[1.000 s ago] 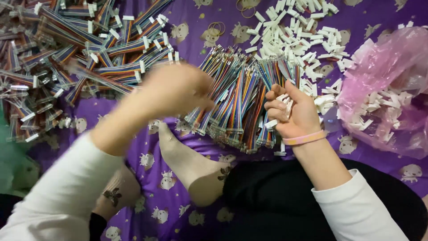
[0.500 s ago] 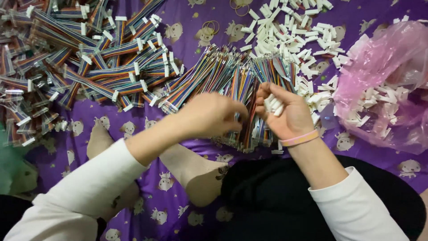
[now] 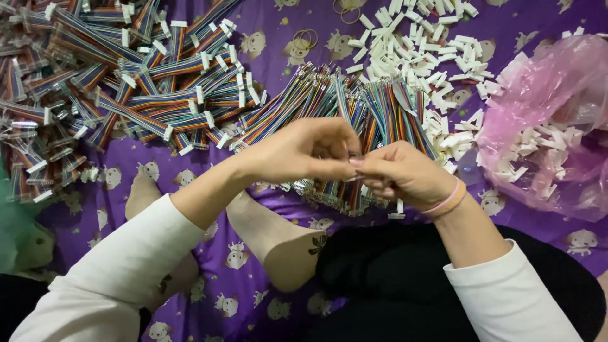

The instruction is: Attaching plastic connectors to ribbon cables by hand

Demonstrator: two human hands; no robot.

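Hands (image 3: 304,152) (image 3: 402,174) meeting over rainbow wires (image 3: 354,111), fingers perhaps pinching one

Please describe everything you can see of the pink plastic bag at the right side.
The pink plastic bag is thin, translucent and crumpled, lying open on the purple patterned cloth at the right edge of the view. Small white plastic connectors lie inside it, showing at its mouth and dimly through the film. More of the same white pieces lie scattered just left of it. Neither hand touches it.
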